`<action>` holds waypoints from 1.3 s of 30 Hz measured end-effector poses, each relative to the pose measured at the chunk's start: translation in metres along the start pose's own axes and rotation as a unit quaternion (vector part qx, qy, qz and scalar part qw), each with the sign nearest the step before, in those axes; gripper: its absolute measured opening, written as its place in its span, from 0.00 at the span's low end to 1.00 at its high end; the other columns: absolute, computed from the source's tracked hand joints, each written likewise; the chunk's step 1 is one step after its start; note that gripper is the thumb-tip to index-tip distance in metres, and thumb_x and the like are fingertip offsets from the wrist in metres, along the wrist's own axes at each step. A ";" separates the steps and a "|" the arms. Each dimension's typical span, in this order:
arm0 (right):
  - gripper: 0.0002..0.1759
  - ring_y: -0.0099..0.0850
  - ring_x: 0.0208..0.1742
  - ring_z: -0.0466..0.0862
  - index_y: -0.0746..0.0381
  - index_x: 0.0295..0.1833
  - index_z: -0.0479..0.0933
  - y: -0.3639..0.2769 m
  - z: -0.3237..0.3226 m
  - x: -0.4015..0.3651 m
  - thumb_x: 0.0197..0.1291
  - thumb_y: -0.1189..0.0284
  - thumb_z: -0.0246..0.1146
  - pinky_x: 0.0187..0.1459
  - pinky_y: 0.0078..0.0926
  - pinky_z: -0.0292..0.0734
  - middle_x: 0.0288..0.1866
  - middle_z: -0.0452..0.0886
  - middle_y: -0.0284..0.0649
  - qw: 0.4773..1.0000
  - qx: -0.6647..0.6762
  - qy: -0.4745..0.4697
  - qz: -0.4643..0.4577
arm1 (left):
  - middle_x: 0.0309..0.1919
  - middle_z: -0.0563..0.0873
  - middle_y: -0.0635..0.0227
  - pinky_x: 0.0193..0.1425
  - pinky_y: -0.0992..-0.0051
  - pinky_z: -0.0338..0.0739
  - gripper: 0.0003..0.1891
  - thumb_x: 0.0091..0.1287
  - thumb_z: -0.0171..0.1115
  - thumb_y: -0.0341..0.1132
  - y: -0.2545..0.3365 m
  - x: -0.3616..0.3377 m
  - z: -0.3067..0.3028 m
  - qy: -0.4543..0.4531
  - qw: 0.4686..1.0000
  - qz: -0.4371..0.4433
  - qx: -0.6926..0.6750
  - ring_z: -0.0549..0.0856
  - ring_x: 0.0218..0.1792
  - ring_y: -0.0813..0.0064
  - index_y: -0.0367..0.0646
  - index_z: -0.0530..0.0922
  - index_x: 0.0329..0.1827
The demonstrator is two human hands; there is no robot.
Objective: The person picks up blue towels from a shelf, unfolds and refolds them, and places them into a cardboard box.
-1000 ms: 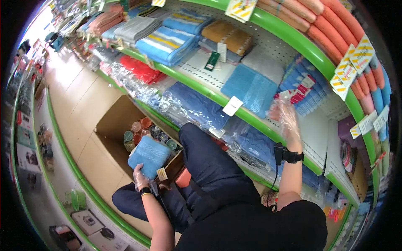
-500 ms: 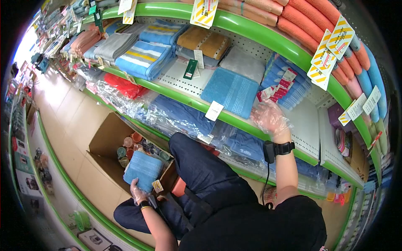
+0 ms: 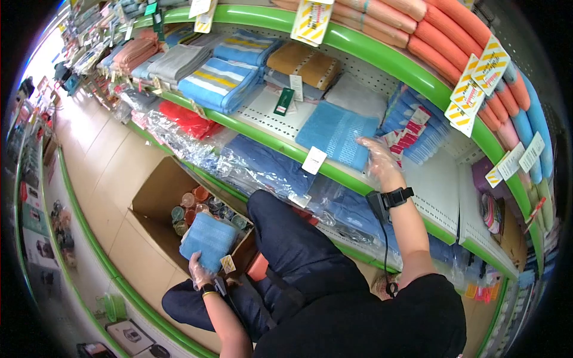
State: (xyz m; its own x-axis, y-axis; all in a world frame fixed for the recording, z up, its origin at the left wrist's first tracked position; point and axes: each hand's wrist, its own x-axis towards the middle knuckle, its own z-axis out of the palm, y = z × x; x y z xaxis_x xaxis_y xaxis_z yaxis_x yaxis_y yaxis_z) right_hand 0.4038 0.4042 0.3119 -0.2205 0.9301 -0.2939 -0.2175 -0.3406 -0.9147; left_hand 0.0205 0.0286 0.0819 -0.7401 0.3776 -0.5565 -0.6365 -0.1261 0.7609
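Observation:
My left hand [image 3: 202,272], in a clear plastic glove, grips the near edge of a folded blue towel [image 3: 209,241] with a yellow-striped tag [image 3: 227,264]. That towel is held over an open cardboard box [image 3: 156,194]. On the middle shelf lies another folded blue towel [image 3: 334,132] with a pale patterned band. My gloved right hand [image 3: 383,162] is at its right edge, fingers stretched out over the cloth, open. Just beyond these fingers are red and white tags [image 3: 407,132] on a pile of blue patterned towels [image 3: 425,141].
Several lidded jars [image 3: 190,200] stand in the box. Striped blue towels [image 3: 221,80], a brown towel [image 3: 303,64] and a green tag [image 3: 284,101] lie farther left on the shelf. A green shelf edge [image 3: 271,142] runs in front; plastic-wrapped blue goods [image 3: 262,164] lie below.
My right hand has moved from beside the red and white tags onto the right edge of the shelf towel. The view has shifted slightly; my left hand still holds its towel.

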 end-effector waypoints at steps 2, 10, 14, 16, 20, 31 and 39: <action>0.06 0.27 0.40 0.79 0.62 0.37 0.76 0.001 0.011 -0.012 0.52 0.76 0.63 0.47 0.25 0.75 0.38 0.79 0.36 0.999 0.033 -0.004 -0.041 | 0.39 0.78 0.62 0.50 0.66 0.73 0.18 0.49 0.62 0.36 -0.004 0.007 -0.008 -0.035 0.999 -0.015 -0.033 0.79 0.42 0.63 0.36 0.74 0.41; 0.11 0.33 0.36 0.80 0.69 0.37 0.74 -0.014 0.075 -0.066 0.45 0.79 0.60 0.44 0.32 0.78 0.39 0.78 0.42 0.990 0.082 -0.112 -0.031 | 0.38 0.81 0.60 0.46 0.68 0.76 0.21 0.51 0.61 0.37 -0.003 0.013 -0.012 -0.026 0.998 -0.048 0.004 0.81 0.36 0.63 0.34 0.73 0.46; 0.16 0.33 0.36 0.80 0.69 0.41 0.74 0.038 0.087 -0.048 0.42 0.78 0.58 0.42 0.30 0.78 0.40 0.79 0.43 0.977 0.092 -0.188 0.031 | 0.39 0.81 0.63 0.47 0.72 0.73 0.21 0.53 0.62 0.45 -0.006 0.009 -0.008 -0.002 1.000 -0.013 0.000 0.80 0.38 0.69 0.38 0.77 0.44; 0.18 0.30 0.36 0.80 0.68 0.45 0.73 0.061 0.107 -0.051 0.43 0.79 0.58 0.41 0.28 0.77 0.40 0.79 0.41 0.948 0.008 -0.299 0.109 | 0.43 0.80 0.61 0.49 0.71 0.72 0.23 0.53 0.62 0.45 -0.020 0.025 -0.022 0.007 1.000 0.018 0.003 0.80 0.40 0.69 0.38 0.77 0.46; 0.23 0.27 0.38 0.80 0.66 0.52 0.70 0.086 0.148 -0.081 0.46 0.79 0.59 0.45 0.26 0.77 0.41 0.79 0.38 0.918 -0.038 -0.347 0.187 | 0.48 0.79 0.58 0.52 0.67 0.74 0.27 0.55 0.62 0.44 -0.009 0.011 -0.012 -0.029 0.997 -0.040 -0.054 0.80 0.45 0.64 0.36 0.72 0.54; 0.21 0.39 0.46 0.80 0.69 0.53 0.67 0.017 0.157 -0.031 0.50 0.78 0.56 0.51 0.41 0.77 0.48 0.77 0.46 0.943 0.228 -0.236 0.052 | 0.46 0.79 0.58 0.50 0.64 0.75 0.27 0.54 0.64 0.42 -0.013 0.022 -0.022 -0.034 0.999 -0.029 -0.022 0.80 0.44 0.61 0.35 0.70 0.54; 0.14 0.40 0.50 0.77 0.65 0.47 0.70 0.040 0.153 0.083 0.53 0.77 0.57 0.55 0.42 0.73 0.48 0.76 0.45 0.949 0.240 -0.181 0.098 | 0.49 0.78 0.55 0.51 0.60 0.75 0.29 0.56 0.62 0.43 -0.009 0.011 -0.014 -0.027 0.999 -0.032 -0.033 0.80 0.46 0.58 0.34 0.67 0.57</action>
State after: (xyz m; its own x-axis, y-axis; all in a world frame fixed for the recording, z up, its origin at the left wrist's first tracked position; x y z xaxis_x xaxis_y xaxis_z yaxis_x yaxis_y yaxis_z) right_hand 0.2309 0.4467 0.2931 -0.5952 0.7633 -0.2512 -0.5271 -0.6068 -0.5949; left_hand 0.0147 0.0211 0.0644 -0.6863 0.4355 -0.5826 -0.6959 -0.1602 0.7000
